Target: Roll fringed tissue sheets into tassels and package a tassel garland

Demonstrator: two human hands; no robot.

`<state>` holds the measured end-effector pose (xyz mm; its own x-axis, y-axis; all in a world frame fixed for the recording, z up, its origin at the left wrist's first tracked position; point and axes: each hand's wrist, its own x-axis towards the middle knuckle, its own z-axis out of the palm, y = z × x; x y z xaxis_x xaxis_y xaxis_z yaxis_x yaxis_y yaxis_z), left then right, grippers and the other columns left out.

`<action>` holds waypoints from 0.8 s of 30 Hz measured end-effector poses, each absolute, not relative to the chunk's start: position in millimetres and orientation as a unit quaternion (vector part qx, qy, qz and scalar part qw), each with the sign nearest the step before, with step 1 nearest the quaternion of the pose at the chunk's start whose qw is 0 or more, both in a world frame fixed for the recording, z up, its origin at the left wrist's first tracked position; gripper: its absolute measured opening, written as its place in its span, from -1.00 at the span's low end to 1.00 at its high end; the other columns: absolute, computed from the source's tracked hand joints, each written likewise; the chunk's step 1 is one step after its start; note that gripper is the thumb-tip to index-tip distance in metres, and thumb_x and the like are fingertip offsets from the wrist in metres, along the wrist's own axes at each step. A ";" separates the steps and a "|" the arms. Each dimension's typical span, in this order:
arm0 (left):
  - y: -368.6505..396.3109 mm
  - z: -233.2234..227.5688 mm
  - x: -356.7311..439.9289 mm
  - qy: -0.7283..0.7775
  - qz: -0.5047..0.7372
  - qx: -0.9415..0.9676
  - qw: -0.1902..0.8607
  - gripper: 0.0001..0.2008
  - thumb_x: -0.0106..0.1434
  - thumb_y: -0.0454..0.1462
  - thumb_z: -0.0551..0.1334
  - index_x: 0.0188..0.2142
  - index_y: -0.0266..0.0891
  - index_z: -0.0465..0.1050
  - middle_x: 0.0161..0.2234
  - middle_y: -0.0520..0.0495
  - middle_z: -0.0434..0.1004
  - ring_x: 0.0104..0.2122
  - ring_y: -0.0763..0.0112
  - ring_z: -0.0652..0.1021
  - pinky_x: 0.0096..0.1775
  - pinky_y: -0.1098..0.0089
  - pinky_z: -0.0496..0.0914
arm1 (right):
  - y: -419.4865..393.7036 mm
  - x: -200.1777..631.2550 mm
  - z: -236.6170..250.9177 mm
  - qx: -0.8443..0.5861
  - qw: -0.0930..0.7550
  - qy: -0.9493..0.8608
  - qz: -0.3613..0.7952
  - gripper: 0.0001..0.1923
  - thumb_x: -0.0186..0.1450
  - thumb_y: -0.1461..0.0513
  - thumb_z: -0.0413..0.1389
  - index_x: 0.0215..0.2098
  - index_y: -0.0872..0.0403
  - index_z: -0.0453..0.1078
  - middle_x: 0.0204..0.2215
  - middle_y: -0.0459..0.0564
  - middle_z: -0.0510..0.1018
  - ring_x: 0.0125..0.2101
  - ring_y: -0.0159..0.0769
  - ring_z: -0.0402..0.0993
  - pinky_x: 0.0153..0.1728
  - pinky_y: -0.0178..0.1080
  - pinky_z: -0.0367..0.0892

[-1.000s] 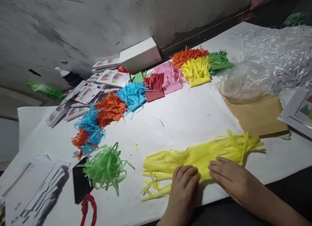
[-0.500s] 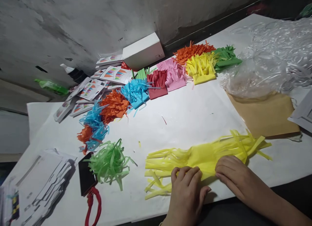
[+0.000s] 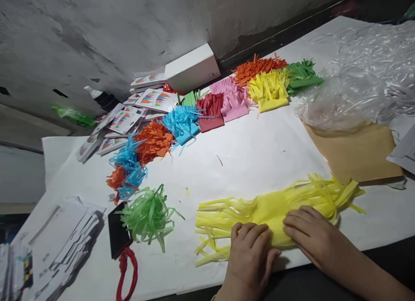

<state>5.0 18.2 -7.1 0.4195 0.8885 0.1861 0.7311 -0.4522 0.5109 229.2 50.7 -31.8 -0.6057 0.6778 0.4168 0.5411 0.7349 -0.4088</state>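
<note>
Fringed yellow tissue paper (image 3: 270, 207) lies spread across the white-covered table in front of me, cut into strips at both ends with a solid band in the middle. My left hand (image 3: 250, 255) rests at its near edge, left of the band, fingers bent onto the paper and thumb apart. On the band's right part lies my right hand (image 3: 311, 234), its fingers extended together and pressing down on the paper. Neither hand visibly grips the sheet, though the near edge is partly hidden beneath them.
Behind runs a row of fringed paper bundles, including yellow (image 3: 272, 91), red (image 3: 210, 113) and blue (image 3: 181, 123). Green strips (image 3: 147, 216) partly cover a phone (image 3: 117, 229). Printed packets (image 3: 157, 100), a white box (image 3: 193, 67), clear plastic (image 3: 363, 76) and a brown envelope (image 3: 359, 154) surround them.
My right hand has slid slightly left and farther onto the yellow paper's middle band. My left hand stays at nearly the same spot. The whole view has shifted a little.
</note>
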 end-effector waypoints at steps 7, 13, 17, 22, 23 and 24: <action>16.3 -23.2 13.1 0.510 0.226 0.816 0.150 -0.76 0.32 -0.48 0.13 -0.15 -0.17 0.46 -0.18 -0.07 0.69 -0.27 0.21 0.57 -0.08 0.13 0.26 | 45.2 228.5 -45.6 -0.334 0.323 -0.878 0.114 -0.66 0.51 0.43 -0.15 -0.04 0.16 0.45 -0.13 0.06 0.65 0.04 -0.14 0.47 0.23 0.03 0.13; 42.2 -7.9 3.4 0.591 0.074 0.769 0.232 -0.78 0.36 -0.44 0.09 -0.29 -0.17 0.47 -0.34 -0.10 0.65 -0.36 0.20 0.56 -0.30 0.28 0.29 | 60.4 221.2 -34.7 -0.423 0.285 -0.850 0.135 -0.77 0.52 0.33 -0.04 -0.26 0.05 0.39 -0.41 -0.07 0.52 -0.29 -0.19 0.45 -0.13 -0.09 0.21; 76.5 7.8 8.4 0.661 -0.058 0.707 0.244 -0.75 0.45 -0.32 0.12 -0.36 -0.19 0.48 -0.36 -0.11 0.66 -0.38 0.22 0.59 -0.39 0.32 0.17 | 78.9 211.8 -42.1 -0.476 0.245 -0.839 0.098 -0.68 0.54 0.25 -0.07 -0.39 0.03 0.30 -0.52 -0.09 0.41 -0.45 -0.20 0.36 -0.30 -0.13 0.16; 97.0 3.8 12.9 0.684 -0.080 0.689 0.228 -0.73 0.46 -0.23 0.14 -0.36 -0.21 0.51 -0.38 -0.14 0.67 -0.37 0.20 0.61 -0.42 0.31 0.08 | 91.7 206.5 -47.6 -0.504 0.227 -0.832 0.058 -0.70 0.51 0.27 -0.03 -0.41 0.04 0.29 -0.56 -0.10 0.37 -0.52 -0.20 0.35 -0.40 -0.13 0.14; 98.0 2.7 13.1 0.685 -0.084 0.688 0.226 -0.73 0.46 -0.22 0.14 -0.36 -0.20 0.51 -0.37 -0.14 0.68 -0.37 0.20 0.61 -0.42 0.31 0.07 | 91.6 207.3 -46.0 -0.509 0.227 -0.829 0.048 -0.74 0.50 0.28 -0.02 -0.37 0.06 0.33 -0.54 -0.07 0.40 -0.50 -0.18 0.37 -0.39 -0.12 0.17; 98.6 1.9 13.3 0.686 -0.087 0.687 0.224 -0.73 0.45 -0.22 0.14 -0.36 -0.20 0.52 -0.37 -0.14 0.68 -0.36 0.20 0.62 -0.42 0.30 0.07 | 90.5 208.6 -43.7 -0.515 0.229 -0.826 0.036 -0.79 0.50 0.29 -0.01 -0.30 0.09 0.38 -0.47 -0.01 0.46 -0.43 -0.13 0.42 -0.33 -0.09 0.21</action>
